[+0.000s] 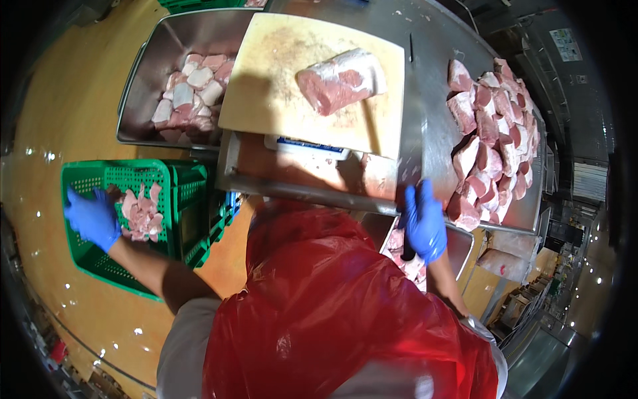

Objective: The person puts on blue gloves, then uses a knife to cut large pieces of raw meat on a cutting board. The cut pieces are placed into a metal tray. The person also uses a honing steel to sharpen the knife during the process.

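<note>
My left hand [93, 218], in a blue glove, is over the green perforated crate [119, 266] at the left, its fingers spread and nothing seen in them. Pink meat trimmings [141, 213] lie in the crate beside it. My right hand [424, 223], also gloved in blue, is closed around a knife; the dark handle end [407, 251] shows below the fingers, and the blade is blurred. That hand is by the table's front edge, right of the cutting board [266, 100]. On the board rests a thick piece of pork loin [342, 83], cut face toward me.
A steel bin [149, 86] with meat slices stands left of the board. Many loin pieces [492, 146] are heaped on the steel table [435, 40] at the right. Below my right hand is another steel pan [460, 246] containing meat. A white tray [306, 156] sits under the board.
</note>
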`<move>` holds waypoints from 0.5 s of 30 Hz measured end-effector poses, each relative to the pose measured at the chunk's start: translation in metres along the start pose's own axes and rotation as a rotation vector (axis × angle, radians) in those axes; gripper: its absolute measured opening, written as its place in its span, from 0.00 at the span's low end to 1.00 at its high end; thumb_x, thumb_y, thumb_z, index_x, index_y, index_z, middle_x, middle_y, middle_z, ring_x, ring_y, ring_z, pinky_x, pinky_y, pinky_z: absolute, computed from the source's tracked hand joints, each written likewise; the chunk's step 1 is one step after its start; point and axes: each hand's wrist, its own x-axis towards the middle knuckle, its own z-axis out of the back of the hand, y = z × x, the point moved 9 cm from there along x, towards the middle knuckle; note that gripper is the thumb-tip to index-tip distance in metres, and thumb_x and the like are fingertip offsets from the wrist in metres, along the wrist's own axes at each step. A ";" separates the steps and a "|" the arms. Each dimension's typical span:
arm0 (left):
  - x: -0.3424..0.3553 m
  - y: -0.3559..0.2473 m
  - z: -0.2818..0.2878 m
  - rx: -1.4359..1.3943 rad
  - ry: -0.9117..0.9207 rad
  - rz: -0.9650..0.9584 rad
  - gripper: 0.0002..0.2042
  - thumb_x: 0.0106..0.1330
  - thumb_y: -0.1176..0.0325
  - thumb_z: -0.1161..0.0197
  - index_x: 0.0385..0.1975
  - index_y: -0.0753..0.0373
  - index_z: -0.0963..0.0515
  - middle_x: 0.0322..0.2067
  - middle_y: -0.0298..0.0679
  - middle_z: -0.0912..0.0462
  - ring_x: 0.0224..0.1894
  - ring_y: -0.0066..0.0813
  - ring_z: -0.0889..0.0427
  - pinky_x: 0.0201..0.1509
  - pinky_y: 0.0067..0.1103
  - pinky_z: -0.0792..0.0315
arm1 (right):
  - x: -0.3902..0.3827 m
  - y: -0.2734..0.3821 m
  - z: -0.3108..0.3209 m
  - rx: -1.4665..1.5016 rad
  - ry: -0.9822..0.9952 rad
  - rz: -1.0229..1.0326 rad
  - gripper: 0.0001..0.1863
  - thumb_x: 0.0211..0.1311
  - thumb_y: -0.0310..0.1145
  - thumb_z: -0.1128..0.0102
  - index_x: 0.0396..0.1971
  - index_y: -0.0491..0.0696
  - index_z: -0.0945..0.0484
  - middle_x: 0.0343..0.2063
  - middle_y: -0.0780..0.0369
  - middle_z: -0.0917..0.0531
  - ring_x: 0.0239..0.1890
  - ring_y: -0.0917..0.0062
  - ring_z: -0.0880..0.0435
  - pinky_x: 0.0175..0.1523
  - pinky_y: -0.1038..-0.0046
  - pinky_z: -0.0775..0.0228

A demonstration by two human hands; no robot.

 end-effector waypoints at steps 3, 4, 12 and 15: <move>-0.024 -0.139 0.058 -1.196 0.102 -0.106 0.22 0.63 0.70 0.36 0.59 0.64 0.23 0.54 0.47 0.20 0.50 0.32 0.20 0.52 0.28 0.25 | 0.049 -0.039 -0.020 0.621 -0.030 -0.272 0.12 0.78 0.37 0.51 0.41 0.42 0.30 0.21 0.59 0.22 0.21 0.77 0.21 0.27 0.73 0.27; -0.032 -0.214 0.070 -1.381 0.383 -0.382 0.17 0.66 0.72 0.37 0.54 0.70 0.21 0.52 0.45 0.17 0.50 0.33 0.18 0.58 0.27 0.27 | 0.065 -0.048 -0.022 0.791 -0.114 -0.249 0.12 0.78 0.36 0.51 0.39 0.42 0.30 0.20 0.62 0.23 0.21 0.80 0.21 0.26 0.75 0.28; -0.191 -0.435 0.089 -1.092 0.499 -0.983 0.47 0.51 0.55 0.23 0.69 0.72 0.39 0.53 0.61 0.22 0.63 0.59 0.29 0.65 0.42 0.32 | 0.216 -0.042 -0.038 1.352 0.003 0.055 0.14 0.78 0.40 0.52 0.45 0.43 0.27 0.28 0.61 0.19 0.24 0.79 0.21 0.30 0.78 0.28; -0.203 -0.451 0.089 -0.983 0.456 -1.009 0.47 0.47 0.58 0.22 0.69 0.67 0.38 0.53 0.58 0.22 0.61 0.57 0.28 0.63 0.40 0.30 | 0.238 -0.032 -0.056 1.387 0.086 0.089 0.15 0.78 0.43 0.51 0.37 0.45 0.28 0.25 0.57 0.18 0.20 0.79 0.22 0.30 0.78 0.28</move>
